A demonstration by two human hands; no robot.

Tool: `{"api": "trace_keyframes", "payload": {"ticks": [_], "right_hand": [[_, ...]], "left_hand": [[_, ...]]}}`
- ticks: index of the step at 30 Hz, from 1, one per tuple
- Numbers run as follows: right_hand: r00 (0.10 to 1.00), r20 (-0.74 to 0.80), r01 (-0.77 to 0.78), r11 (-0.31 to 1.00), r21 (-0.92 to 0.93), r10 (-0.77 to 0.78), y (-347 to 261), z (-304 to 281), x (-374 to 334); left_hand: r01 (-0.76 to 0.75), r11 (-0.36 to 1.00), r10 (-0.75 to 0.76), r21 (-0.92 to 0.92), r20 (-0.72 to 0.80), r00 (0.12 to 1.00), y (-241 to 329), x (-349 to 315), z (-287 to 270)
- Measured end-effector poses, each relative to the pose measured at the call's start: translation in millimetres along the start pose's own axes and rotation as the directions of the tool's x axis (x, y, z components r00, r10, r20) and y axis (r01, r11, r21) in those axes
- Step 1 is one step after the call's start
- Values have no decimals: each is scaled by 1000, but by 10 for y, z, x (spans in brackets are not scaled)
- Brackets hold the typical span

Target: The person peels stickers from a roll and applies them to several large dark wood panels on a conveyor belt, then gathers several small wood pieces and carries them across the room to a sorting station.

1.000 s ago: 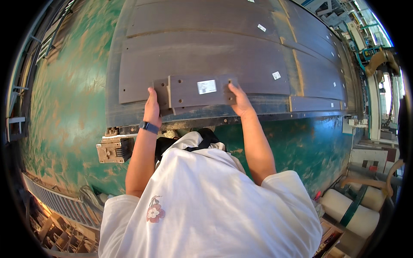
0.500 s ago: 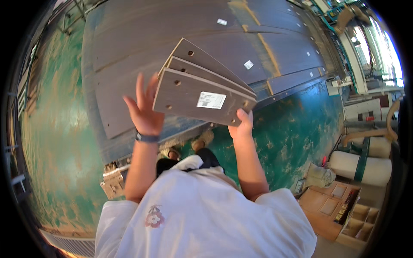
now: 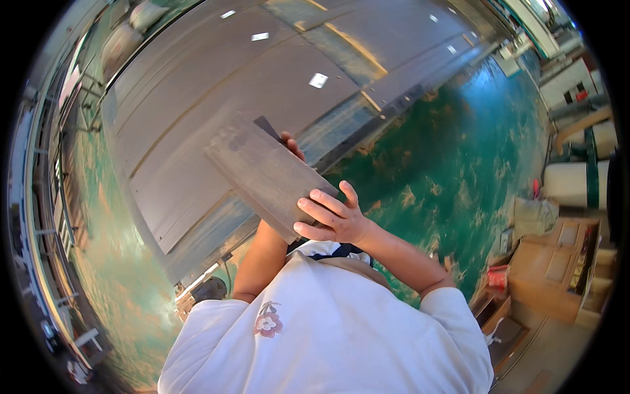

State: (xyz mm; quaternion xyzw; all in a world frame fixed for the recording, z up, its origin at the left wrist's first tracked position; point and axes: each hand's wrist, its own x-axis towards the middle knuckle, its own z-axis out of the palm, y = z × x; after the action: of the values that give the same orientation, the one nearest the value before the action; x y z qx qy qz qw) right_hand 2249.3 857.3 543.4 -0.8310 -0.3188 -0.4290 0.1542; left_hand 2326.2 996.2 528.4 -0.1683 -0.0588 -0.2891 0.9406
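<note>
I hold a short stack of grey-brown rectangular boards (image 3: 266, 174) lifted in front of my chest. My right hand (image 3: 335, 217) grips the near right corner, fingers spread over the top face. Only the fingertips of my left hand (image 3: 292, 144) show, curled over the stack's far edge; the boards hide the rest of it, and the forearm comes up from beneath. Below the stack lies a wide grey layer of long boards (image 3: 216, 98) with small white labels on it.
A green painted floor (image 3: 453, 151) surrounds the board layer. Cardboard boxes (image 3: 558, 269) and large pale rolls (image 3: 577, 184) stand at the right. A metal railing (image 3: 49, 217) runs along the left, and a small metal device (image 3: 203, 289) lies near my left elbow.
The stack has been lifted off the board layer, turned and brought close to my chest. My right hand now lies on top of it; the view has swung to the right.
</note>
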Motion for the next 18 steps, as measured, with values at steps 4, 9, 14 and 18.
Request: {"api": "trace_keyframes", "payload": {"ticks": [4, 9, 14, 18], "right_hand": [[998, -60, -28, 999, -40, 26, 520, -360, -299], [975, -51, -217, 976, 5, 217, 1210, -846, -672], [826, -245, -459, 858, 232, 508, 1957, -1183, -721], [592, -101, -736, 588, 336, 799, 2437, -1146, -990]], "left_hand": [[-4, 1000, 5, 27, -26, 1000, -708, 516, -63], [23, 961, 9, 276, -114, 993, -1069, 1034, -916], [58, 707, 107, 705, -188, 976, -1586, 1542, -951], [6, 804, 89, 595, -130, 987, -1964, 2123, -1444]]}}
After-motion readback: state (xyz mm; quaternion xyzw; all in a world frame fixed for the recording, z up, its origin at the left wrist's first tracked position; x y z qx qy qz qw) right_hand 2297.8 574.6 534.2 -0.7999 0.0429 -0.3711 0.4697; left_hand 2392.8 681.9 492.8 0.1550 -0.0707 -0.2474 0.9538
